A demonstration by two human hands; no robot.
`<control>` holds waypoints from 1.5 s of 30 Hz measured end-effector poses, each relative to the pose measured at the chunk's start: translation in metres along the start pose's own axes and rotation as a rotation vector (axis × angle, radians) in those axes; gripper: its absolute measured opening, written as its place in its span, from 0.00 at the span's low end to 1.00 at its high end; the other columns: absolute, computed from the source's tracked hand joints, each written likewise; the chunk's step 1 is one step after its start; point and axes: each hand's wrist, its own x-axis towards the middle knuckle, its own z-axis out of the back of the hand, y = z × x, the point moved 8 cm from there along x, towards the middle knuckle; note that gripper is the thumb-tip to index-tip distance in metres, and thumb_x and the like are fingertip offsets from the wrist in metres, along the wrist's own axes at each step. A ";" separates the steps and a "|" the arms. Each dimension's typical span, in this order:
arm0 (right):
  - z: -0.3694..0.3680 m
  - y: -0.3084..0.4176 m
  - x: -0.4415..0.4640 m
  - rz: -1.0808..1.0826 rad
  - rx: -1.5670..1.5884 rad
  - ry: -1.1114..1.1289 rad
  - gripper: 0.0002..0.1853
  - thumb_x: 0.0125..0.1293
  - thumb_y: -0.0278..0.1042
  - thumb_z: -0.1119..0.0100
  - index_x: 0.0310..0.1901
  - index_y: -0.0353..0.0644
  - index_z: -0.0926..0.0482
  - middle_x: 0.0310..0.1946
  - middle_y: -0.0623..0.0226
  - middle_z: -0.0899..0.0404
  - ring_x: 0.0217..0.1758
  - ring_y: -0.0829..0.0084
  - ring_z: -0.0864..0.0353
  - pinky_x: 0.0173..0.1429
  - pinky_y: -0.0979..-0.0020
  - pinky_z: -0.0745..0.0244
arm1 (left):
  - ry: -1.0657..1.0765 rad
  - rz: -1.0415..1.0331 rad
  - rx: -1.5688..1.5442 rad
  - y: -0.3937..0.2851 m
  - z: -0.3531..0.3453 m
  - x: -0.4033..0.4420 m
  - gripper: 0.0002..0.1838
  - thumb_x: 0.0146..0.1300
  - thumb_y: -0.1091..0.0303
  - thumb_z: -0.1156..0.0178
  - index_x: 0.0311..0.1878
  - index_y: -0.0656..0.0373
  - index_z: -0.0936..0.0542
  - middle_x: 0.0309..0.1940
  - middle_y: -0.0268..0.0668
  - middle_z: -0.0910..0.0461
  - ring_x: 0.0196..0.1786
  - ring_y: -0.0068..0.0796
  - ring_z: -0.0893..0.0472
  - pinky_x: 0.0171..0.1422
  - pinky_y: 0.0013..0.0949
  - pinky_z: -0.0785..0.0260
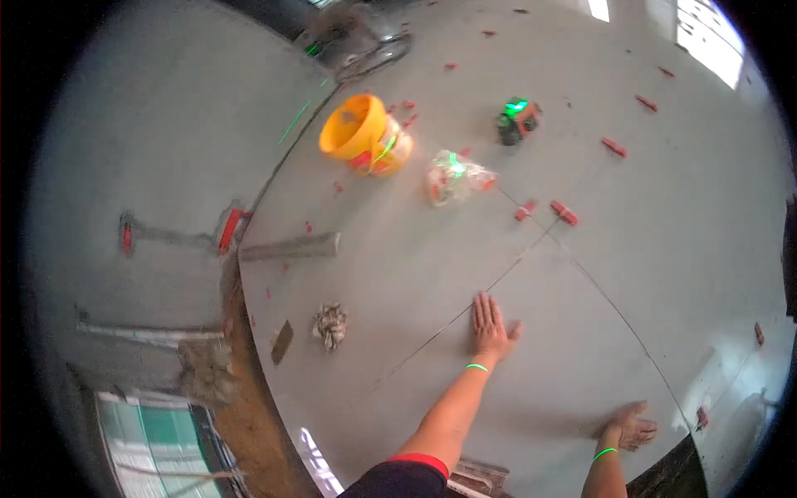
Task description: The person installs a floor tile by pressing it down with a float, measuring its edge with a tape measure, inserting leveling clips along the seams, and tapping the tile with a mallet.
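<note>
My left hand (491,326) lies flat on a large grey floor tile (548,332), fingers stretched out and thumb apart, its fingertips beside a thin joint line. Lower right, my right hand (633,427) is open, fingers stretched toward the right, near the tile's edge by a dark gap (671,471). Whether its palm presses on the tile, I cannot tell. Neither hand holds anything. Ahead, red tile-levelling wedges (564,212) sit where the joints cross. A thin green laser line crosses both wrists.
A laser level (518,121) stands ahead. Left of it are a clear plastic bag (455,178) and a tilted yellow bucket (365,137). A crumpled rag (331,325) and a small flat piece (282,342) lie on the left, near the wall (166,183). More red wedges (613,148) dot the floor.
</note>
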 end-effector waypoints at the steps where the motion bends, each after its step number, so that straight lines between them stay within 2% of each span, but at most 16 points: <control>1: 0.000 0.003 0.000 0.026 0.023 0.005 0.47 0.64 0.73 0.66 0.71 0.39 0.47 0.73 0.55 0.51 0.76 0.57 0.53 0.72 0.47 0.56 | 0.035 -0.063 -0.039 0.006 0.004 -0.006 0.49 0.61 0.42 0.47 0.71 0.72 0.52 0.74 0.57 0.59 0.76 0.56 0.62 0.78 0.51 0.67; 7: -0.010 0.017 -0.017 0.162 0.110 0.083 0.49 0.62 0.75 0.67 0.71 0.38 0.49 0.72 0.52 0.50 0.76 0.52 0.54 0.73 0.44 0.59 | 0.313 0.042 -0.119 0.082 0.016 -0.105 0.46 0.60 0.44 0.44 0.72 0.64 0.48 0.74 0.49 0.51 0.76 0.43 0.53 0.77 0.49 0.61; 13: 0.003 -0.003 -0.005 -0.064 0.181 0.077 0.49 0.62 0.74 0.65 0.72 0.37 0.50 0.74 0.52 0.54 0.78 0.54 0.59 0.75 0.45 0.61 | 0.207 0.877 -0.196 0.239 0.008 -0.320 0.44 0.55 0.41 0.41 0.67 0.64 0.37 0.72 0.54 0.48 0.75 0.53 0.52 0.76 0.50 0.59; 16: 0.011 -0.007 -0.017 -0.051 0.197 0.122 0.51 0.60 0.75 0.62 0.71 0.36 0.49 0.74 0.53 0.53 0.78 0.56 0.60 0.75 0.46 0.61 | 0.557 0.702 0.262 0.229 0.053 -0.341 0.41 0.67 0.42 0.52 0.72 0.66 0.46 0.73 0.54 0.51 0.76 0.54 0.56 0.77 0.43 0.56; 19: 0.037 -0.005 -0.027 -0.045 0.294 0.064 0.52 0.59 0.76 0.61 0.71 0.35 0.48 0.74 0.53 0.54 0.78 0.56 0.61 0.75 0.46 0.63 | -0.064 0.329 0.902 0.330 -0.048 -0.388 0.45 0.66 0.37 0.54 0.73 0.63 0.51 0.76 0.45 0.60 0.77 0.52 0.64 0.79 0.46 0.66; 22: 0.039 0.006 -0.042 0.072 0.302 0.064 0.53 0.58 0.77 0.61 0.71 0.33 0.49 0.74 0.53 0.55 0.78 0.57 0.62 0.76 0.46 0.65 | 0.210 0.614 -0.091 0.314 -0.005 -0.371 0.49 0.53 0.43 0.38 0.69 0.67 0.42 0.75 0.49 0.55 0.77 0.47 0.55 0.75 0.59 0.62; 25: 0.023 0.010 -0.029 0.272 0.295 0.140 0.53 0.58 0.76 0.59 0.71 0.35 0.49 0.74 0.53 0.57 0.79 0.56 0.65 0.76 0.47 0.71 | 0.367 0.560 0.007 0.284 0.038 -0.374 0.49 0.54 0.45 0.37 0.69 0.72 0.43 0.72 0.60 0.53 0.73 0.56 0.46 0.72 0.47 0.44; 27: -0.035 0.014 -0.004 0.620 0.216 0.299 0.53 0.58 0.75 0.57 0.71 0.36 0.50 0.75 0.52 0.62 0.79 0.54 0.68 0.76 0.49 0.76 | 0.455 0.567 -0.054 0.303 0.023 -0.405 0.44 0.59 0.46 0.43 0.69 0.69 0.43 0.75 0.46 0.54 0.77 0.41 0.53 0.74 0.56 0.55; 29: -0.007 -0.011 -0.013 0.823 0.111 0.533 0.54 0.53 0.78 0.52 0.69 0.37 0.42 0.74 0.51 0.56 0.78 0.50 0.67 0.77 0.49 0.65 | -0.135 -0.210 0.369 0.336 -0.028 -0.442 0.48 0.59 0.34 0.51 0.73 0.58 0.51 0.76 0.43 0.60 0.77 0.49 0.61 0.76 0.58 0.68; 30: -0.046 -0.006 -0.006 0.978 0.259 0.492 0.47 0.54 0.74 0.50 0.63 0.39 0.36 0.65 0.52 0.45 0.68 0.50 0.53 0.69 0.51 0.53 | -0.532 -0.423 0.664 0.329 -0.028 -0.476 0.51 0.59 0.28 0.55 0.76 0.52 0.54 0.77 0.41 0.63 0.77 0.53 0.65 0.76 0.58 0.74; 31: -0.088 -0.005 0.001 1.146 0.402 0.451 0.40 0.56 0.70 0.48 0.57 0.40 0.31 0.56 0.53 0.34 0.58 0.50 0.38 0.61 0.53 0.41 | 0.019 0.147 0.160 0.329 -0.033 -0.451 0.50 0.59 0.28 0.55 0.75 0.53 0.54 0.77 0.42 0.63 0.77 0.54 0.64 0.76 0.58 0.74; 32: -0.124 -0.009 0.006 1.313 0.524 0.408 0.34 0.58 0.67 0.46 0.51 0.42 0.25 0.47 0.54 0.23 0.49 0.51 0.23 0.53 0.56 0.29 | 0.164 0.289 0.096 0.276 -0.001 -0.433 0.50 0.60 0.29 0.55 0.75 0.54 0.54 0.77 0.43 0.63 0.77 0.54 0.64 0.76 0.58 0.73; 34: -0.004 -0.107 -0.052 0.905 0.469 0.686 0.25 0.62 0.59 0.46 0.45 0.42 0.23 0.41 0.50 0.20 0.43 0.48 0.21 0.50 0.55 0.28 | 0.168 0.220 0.068 0.195 0.026 -0.422 0.49 0.60 0.30 0.55 0.75 0.55 0.53 0.76 0.44 0.62 0.77 0.54 0.63 0.76 0.58 0.72; 36: 0.048 -0.182 -0.087 1.011 0.642 0.737 0.26 0.63 0.59 0.48 0.43 0.39 0.24 0.38 0.47 0.20 0.44 0.46 0.22 0.49 0.52 0.28 | 0.139 0.127 0.047 0.138 0.048 -0.414 0.49 0.61 0.31 0.55 0.74 0.56 0.53 0.76 0.45 0.62 0.76 0.55 0.63 0.76 0.58 0.71; 41: 0.006 -0.351 -0.083 0.984 0.622 0.828 0.26 0.64 0.55 0.49 0.41 0.35 0.21 0.37 0.45 0.20 0.45 0.46 0.21 0.49 0.51 0.28 | 0.101 -0.059 0.042 0.023 0.101 -0.408 0.47 0.63 0.33 0.56 0.73 0.59 0.52 0.75 0.48 0.61 0.76 0.56 0.61 0.76 0.57 0.68; 45: -0.047 -0.451 -0.056 0.797 0.311 1.042 0.29 0.66 0.56 0.49 0.55 0.36 0.25 0.49 0.46 0.22 0.52 0.50 0.24 0.54 0.51 0.29 | 0.053 -0.132 0.045 -0.034 0.129 -0.416 0.46 0.64 0.35 0.56 0.73 0.62 0.51 0.75 0.51 0.60 0.75 0.58 0.60 0.75 0.57 0.66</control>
